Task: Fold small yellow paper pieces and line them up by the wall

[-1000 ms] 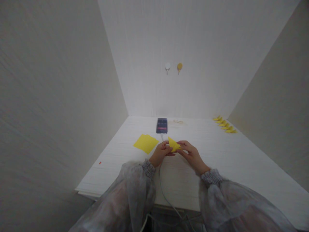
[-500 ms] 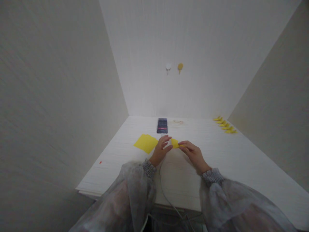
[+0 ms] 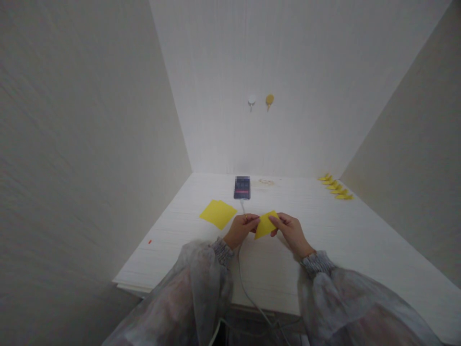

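Yellow paper piece [image 3: 265, 224], part folded: your left hand [image 3: 242, 229] and right hand [image 3: 291, 230] pinched it near phone [image 3: 242, 187]. Folded row [image 3: 334, 187] right of phone done; flat sheets [image 3: 218, 213] left of phone undone.

Pale walls [image 3: 82, 144] on three sides; white table [image 3: 360, 240]; white hook [image 3: 251, 101], yellow hook [image 3: 269, 100] on back wall [image 3: 288, 53].

Phone [image 3: 241, 187], yellow paper stack [image 3: 218, 213], folded pieces row [image 3: 334, 187], wall hooks [image 3: 251, 101].

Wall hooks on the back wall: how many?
2. A white hook on the left and a yellow hook close beside it on the right, both on the back wall above the phone. Nothing stands in front of that wall, so none seem hidden.
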The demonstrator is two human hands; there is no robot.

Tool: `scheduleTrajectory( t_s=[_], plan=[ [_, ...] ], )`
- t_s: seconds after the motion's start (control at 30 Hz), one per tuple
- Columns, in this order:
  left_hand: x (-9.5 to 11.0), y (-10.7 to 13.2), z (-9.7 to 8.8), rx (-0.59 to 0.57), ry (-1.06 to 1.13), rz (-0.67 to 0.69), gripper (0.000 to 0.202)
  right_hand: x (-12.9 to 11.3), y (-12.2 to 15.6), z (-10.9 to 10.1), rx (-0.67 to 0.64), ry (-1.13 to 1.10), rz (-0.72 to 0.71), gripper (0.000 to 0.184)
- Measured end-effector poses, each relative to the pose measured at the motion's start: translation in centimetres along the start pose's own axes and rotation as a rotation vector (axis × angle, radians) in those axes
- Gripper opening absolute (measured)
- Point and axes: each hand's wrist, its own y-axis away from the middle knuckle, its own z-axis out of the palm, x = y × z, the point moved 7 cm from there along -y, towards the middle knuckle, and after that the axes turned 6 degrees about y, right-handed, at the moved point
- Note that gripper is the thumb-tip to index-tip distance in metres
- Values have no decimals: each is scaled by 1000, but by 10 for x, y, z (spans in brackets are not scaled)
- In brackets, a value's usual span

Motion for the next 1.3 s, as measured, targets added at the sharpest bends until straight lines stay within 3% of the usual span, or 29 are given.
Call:
scheduleTrajectory(
  t_s=[0.17, 0.4, 0.77, 1.1, 1.3],
  plan=[
    [-1, 2, -1, 35, 7, -27, 30, 9, -1, 8, -48, -112, 35, 27],
    [-2, 2, -5, 107, 28, -46, 26, 7, 2, 13, -81, -52, 71, 25],
    [-1, 4, -2, 53, 47, -88, 29, 3, 4, 14, -110, -54, 57, 26],
    [-5, 3, -9, 168, 38, -122, 28, 2, 5, 18, -136, -104, 56, 26],
    [-5, 2, -9, 162, 71, -116, 28, -2, 5, 17, -139, -99, 18, 23]
  ],
)
